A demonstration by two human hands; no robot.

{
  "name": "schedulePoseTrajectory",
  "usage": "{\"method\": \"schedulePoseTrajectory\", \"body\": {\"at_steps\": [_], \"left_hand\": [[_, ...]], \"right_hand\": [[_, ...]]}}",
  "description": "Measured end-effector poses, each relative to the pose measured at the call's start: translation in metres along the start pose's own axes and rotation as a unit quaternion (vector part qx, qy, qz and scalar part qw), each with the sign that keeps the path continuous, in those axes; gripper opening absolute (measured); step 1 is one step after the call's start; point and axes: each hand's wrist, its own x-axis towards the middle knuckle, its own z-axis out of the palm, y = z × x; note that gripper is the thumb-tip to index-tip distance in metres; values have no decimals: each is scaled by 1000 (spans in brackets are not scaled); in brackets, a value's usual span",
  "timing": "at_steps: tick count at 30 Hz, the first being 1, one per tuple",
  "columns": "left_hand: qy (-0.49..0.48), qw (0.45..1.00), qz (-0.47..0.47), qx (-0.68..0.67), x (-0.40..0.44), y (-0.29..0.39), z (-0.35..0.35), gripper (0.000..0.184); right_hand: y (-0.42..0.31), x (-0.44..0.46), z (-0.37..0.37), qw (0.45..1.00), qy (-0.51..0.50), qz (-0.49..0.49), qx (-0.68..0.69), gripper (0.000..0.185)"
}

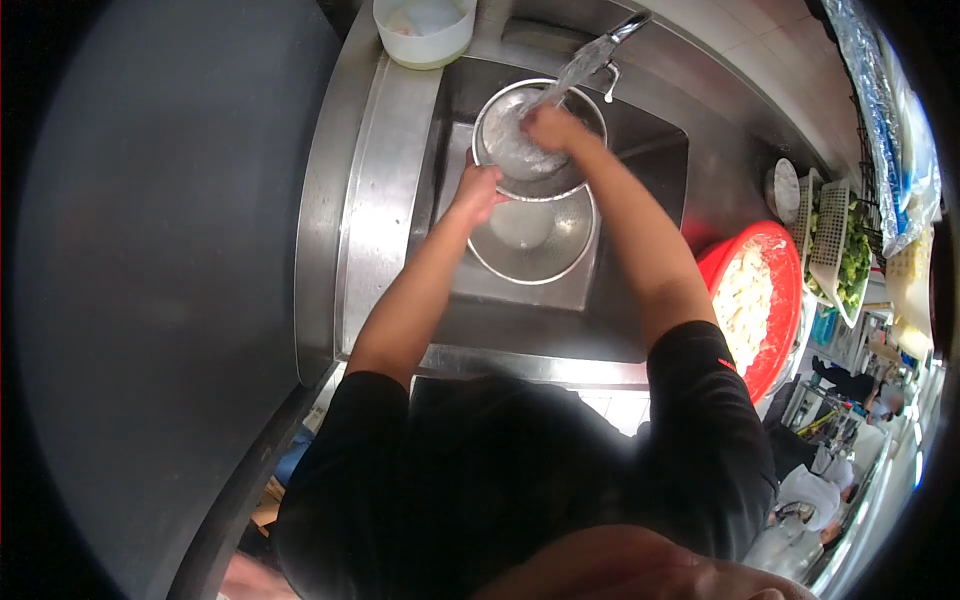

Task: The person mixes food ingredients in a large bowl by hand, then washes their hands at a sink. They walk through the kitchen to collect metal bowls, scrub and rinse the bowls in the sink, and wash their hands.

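My left hand (482, 188) grips the left rim of a round metal bowl (592, 110), thumb over the edge. The bowl is held tilted over a sink, under running water (588, 62) from a faucet (630, 24). My right hand (550, 128) is inside this bowl, in the stream. It is blurred, and its fingers are hidden by splashing, so their pose is unclear. Whitish, frothy water fills much of the bowl. Below it, partly covered by it, a second metal bowl (575, 245) stands in the sink with liquid at its bottom.
The steel sink (640, 270) surrounds both bowls. A white container (425, 45) stands at its upper left. On the right are a red basin (788, 330) of pale pieces, a small bowl (783, 190) and baskets (830, 235) with greens. Other people (810, 495) are far right.
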Motion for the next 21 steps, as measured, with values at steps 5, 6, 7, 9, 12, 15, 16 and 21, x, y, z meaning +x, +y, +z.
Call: {"method": "schedulePoseTrajectory", "body": {"at_steps": [5,6,7,9,12,15,16,21], "left_hand": [[135,901,357,204,0,-11,24,75],[118,897,387,175,2,-12,22,72],[126,895,392,171,6,-10,13,72],[167,906,341,188,9,-10,-11,70],[245,901,257,248,8,-10,-17,68],[267,880,266,290,-8,-3,-13,73],[262,861,274,339,-14,-3,-13,76],[233,790,264,502,-55,-19,-20,85]], "right_hand": [[-22,-28,112,996,83,20,-13,37],[-32,-41,122,979,78,-35,186,38],[-39,-55,118,980,74,-43,182,38],[-40,-81,96,980,129,-147,38,47],[-15,-74,78,972,126,-121,-157,48],[-24,-79,83,990,14,-139,-15,44],[-19,-79,82,984,-24,-152,86,42],[52,-50,10,770,66,194,605,28]]}}
